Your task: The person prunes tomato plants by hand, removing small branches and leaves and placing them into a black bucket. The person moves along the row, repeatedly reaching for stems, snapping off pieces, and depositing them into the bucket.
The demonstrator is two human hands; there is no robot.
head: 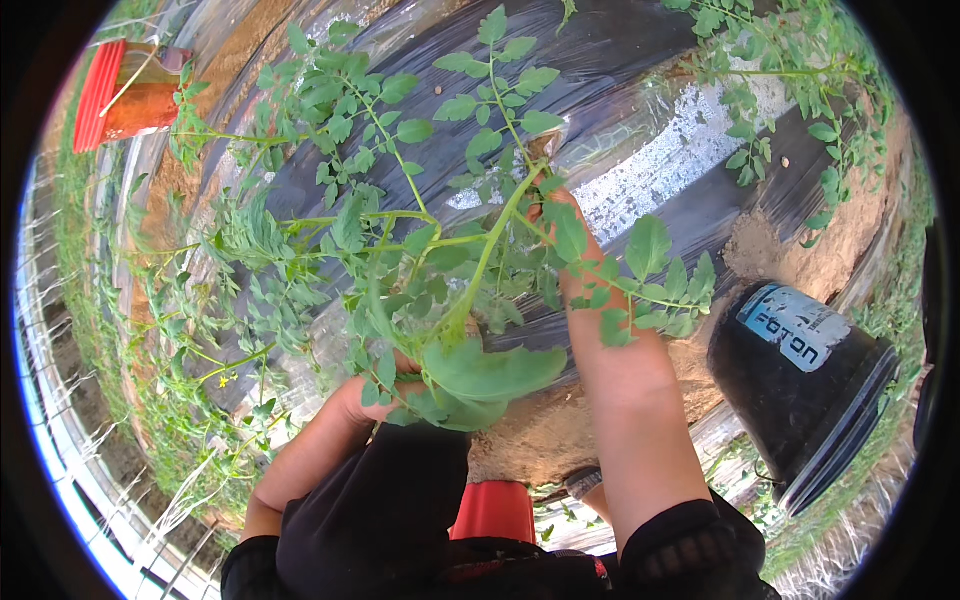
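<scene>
A leafy tomato plant (491, 247) rises close before me, its thick green stem leaning and its broad top leaves (487, 375) nearest the camera. My left hand (386, 394) is at the stem's upper part, low in the picture; leaves cover most of its fingers, so its grip is unclear. My right arm stretches forward, and my right hand (553, 201) is beside the stem farther off. Stem and leaflets hide its fingers, and I cannot tell whether they close on anything. Side shoots (390, 142) spread left and away over dark plastic mulch film (637, 45).
A black plastic bucket (787, 405) with a Foton label lies tilted at right on bare soil. More tomato plants grow at upper right (832, 71) and left (247, 277). A red container (135, 97) stands far left. A red plastic object (495, 511) is between my legs.
</scene>
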